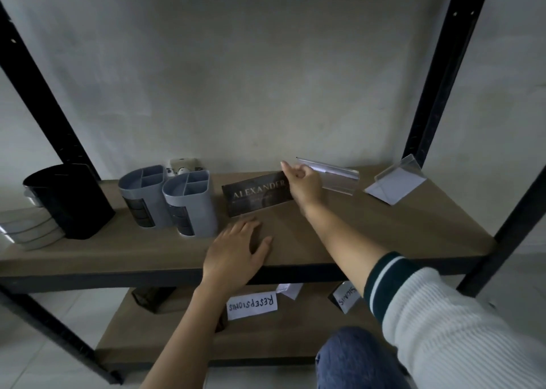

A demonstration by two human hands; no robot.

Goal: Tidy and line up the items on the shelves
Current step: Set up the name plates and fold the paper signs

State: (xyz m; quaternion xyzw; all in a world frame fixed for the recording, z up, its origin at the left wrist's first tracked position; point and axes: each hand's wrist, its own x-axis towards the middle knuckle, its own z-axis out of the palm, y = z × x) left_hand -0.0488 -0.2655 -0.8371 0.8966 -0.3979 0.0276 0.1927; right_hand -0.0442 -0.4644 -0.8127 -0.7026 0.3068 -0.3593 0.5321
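Note:
A dark name sign (256, 194) with light lettering stands on the wooden shelf (354, 235), right of two grey desk organisers (192, 204). My right hand (302, 183) pinches the sign's upper right corner. Flat on the shelf just in front of the sign rests my left hand (237, 248), fingers spread. A clear acrylic sign holder (339, 177) lies behind my right hand. Another clear holder with white paper (397, 183) sits at the far right.
A black bin (69, 201) and stacked grey trays (28, 230) stand at the shelf's left. A small white box (184, 165) sits behind the organisers. Handwritten paper signs (252, 306) and a dark object (152, 298) lie on the lower shelf. Black rack posts (443, 72) frame both sides.

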